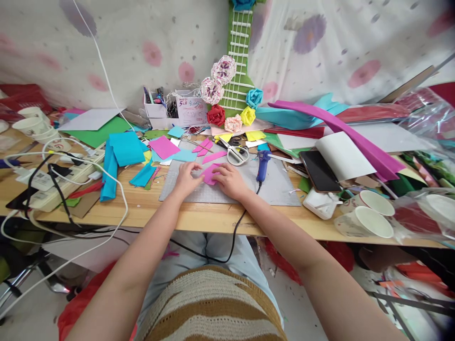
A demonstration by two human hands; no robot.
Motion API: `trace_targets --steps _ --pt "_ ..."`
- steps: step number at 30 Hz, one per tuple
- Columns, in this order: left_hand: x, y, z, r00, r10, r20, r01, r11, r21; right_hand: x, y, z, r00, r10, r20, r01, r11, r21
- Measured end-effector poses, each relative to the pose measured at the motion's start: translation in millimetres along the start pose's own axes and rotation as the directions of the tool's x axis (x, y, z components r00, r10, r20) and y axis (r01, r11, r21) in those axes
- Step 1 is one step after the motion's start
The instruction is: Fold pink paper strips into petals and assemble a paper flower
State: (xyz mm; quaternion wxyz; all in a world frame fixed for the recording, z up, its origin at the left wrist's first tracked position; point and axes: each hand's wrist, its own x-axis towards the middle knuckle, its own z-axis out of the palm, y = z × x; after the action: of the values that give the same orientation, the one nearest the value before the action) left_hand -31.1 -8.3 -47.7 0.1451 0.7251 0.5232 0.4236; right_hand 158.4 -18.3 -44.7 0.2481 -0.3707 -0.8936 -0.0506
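Both my hands rest on a grey cutting mat [277, 187] at the middle of a wooden table. A small pink paper piece [209, 173] lies between them. My left hand [186, 177] pinches its left edge with bent fingers. My right hand [229, 180] presses on its right side, fingers curled over the paper. More pink scraps [203, 147] lie just beyond on the mat.
Scissors [236, 152] and a blue glue gun [263, 163] lie behind my right hand, its cord hanging off the table's front. Blue paper sheets [122, 149] and a power strip [60, 177] sit left. A phone [319, 170], paper cups [369, 213] and coloured sheets crowd the right. Paper flowers [223, 92] stand behind.
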Motion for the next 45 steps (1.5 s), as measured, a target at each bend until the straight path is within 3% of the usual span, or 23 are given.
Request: trace_targets --steps 3,9,15,22,34,45 --pt "-5.1 2.5 -0.7 0.980 0.087 0.178 -0.104 0.991 0.087 -5.7 4.8 -5.6 1.000 0.008 0.022 -0.009 0.999 0.034" --pt "-6.6 10.2 2.6 0.963 0.052 0.266 -0.120 0.962 0.244 -8.8 1.3 -10.8 0.991 0.021 0.135 -0.041 0.989 0.143" --pt "-8.2 15.2 2.1 0.963 -0.029 0.267 -0.054 0.953 0.298 -9.4 2.6 -4.0 0.960 0.217 0.179 -0.265 0.910 0.320" --pt "-9.5 16.5 5.1 0.969 -0.061 0.239 -0.019 0.947 0.321 -4.7 5.0 5.2 0.857 0.471 0.208 -0.514 0.766 0.387" --pt "-6.8 22.3 6.9 0.973 -0.096 0.210 0.020 0.941 0.337 3.6 -5.8 0.2 0.811 0.537 0.235 -0.585 0.763 0.275" --pt "-7.1 22.5 10.3 0.974 -0.075 0.213 -0.003 0.939 0.344 3.3 -4.5 5.1 0.823 0.524 0.219 -0.565 0.795 0.222"
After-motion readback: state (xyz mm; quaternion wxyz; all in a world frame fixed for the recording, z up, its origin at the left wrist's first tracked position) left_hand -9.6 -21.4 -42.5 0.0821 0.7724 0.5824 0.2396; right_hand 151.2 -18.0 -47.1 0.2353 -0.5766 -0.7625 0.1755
